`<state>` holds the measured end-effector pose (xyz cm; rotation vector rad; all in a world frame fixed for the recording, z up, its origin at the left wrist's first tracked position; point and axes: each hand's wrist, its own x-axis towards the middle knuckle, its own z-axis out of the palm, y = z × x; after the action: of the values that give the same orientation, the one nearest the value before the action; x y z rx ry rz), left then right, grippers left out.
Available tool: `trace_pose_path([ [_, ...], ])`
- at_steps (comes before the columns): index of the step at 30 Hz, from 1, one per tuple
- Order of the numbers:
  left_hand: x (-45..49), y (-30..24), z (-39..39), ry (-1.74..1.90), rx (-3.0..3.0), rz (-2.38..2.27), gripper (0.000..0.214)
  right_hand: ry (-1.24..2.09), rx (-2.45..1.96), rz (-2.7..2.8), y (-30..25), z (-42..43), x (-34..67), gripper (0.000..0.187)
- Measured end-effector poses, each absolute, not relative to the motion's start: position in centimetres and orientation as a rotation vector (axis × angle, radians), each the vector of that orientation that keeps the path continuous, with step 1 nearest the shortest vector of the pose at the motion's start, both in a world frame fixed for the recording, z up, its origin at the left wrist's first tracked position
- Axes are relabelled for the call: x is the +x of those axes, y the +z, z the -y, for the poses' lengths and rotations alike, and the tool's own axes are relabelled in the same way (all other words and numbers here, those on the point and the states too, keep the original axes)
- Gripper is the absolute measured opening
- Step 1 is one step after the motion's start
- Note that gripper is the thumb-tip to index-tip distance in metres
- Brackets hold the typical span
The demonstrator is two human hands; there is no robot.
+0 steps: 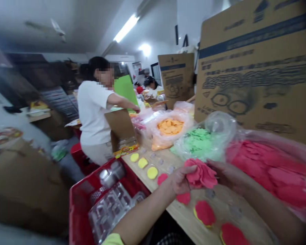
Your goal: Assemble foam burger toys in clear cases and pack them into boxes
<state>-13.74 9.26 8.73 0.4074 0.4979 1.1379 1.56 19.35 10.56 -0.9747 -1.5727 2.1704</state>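
Note:
A loose bunch of pinkish-red foam-like pieces (200, 174) is gripped in my left hand (181, 179), thumb on top. My right hand (225, 173) is at the bunch's right edge, fingers closed in against it; the fingertips are partly hidden. Below, a row of round pieces runs along the table edge (174, 212): several yellow discs (152, 173), then red ones such as a red disc (184, 198). Nearest me, a red piece (204, 213) lies on top of a yellow one. Small clear items (210, 193) lie beside the row.
Plastic bags of red (267, 170), green (197, 141) and orange pieces (170, 126) line the table. Cardboard boxes (255, 85) stand behind. A red crate (73, 211) with clear plastic trays (112, 207) sits left. A person in white (94, 105) works beyond.

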Motion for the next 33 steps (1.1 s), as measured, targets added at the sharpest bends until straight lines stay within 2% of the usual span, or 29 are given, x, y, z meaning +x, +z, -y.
trace_pose_path([
  [4, -18.3, 7.3, -5.2, 1.346, 0.273, -0.604, 0.032, 2.191, -0.989, 1.597, 10.4, -18.1, -4.6, 0.018],
  [9, -23.0, 5.6, -0.8, 1.542, 0.184, -0.618, 0.033, 2.209, -0.855, 1.749, 10.3, -16.1, -12.0, 0.023],
  [13, -25.8, 4.4, 1.6, 1.649, 0.124, -0.603, 0.034, 2.094, -0.800, 1.810, 9.9, -14.8, -16.4, 0.022],
  [17, -27.8, 3.4, 2.6, 1.713, 0.067, -0.596, 0.033, 2.098, -0.711, 1.863, 8.9, -14.1, -19.4, 0.020],
  [24, -30.2, 2.7, 3.2, 1.767, -0.095, -0.638, 0.027, 2.109, -0.672, 1.754, 6.3, -14.6, -23.0, 0.030],
  [33, -32.1, 0.8, 3.7, 1.786, -0.200, -0.729, 0.021, 2.172, -0.592, 1.807, 6.9, -13.2, -26.0, 0.028],
])
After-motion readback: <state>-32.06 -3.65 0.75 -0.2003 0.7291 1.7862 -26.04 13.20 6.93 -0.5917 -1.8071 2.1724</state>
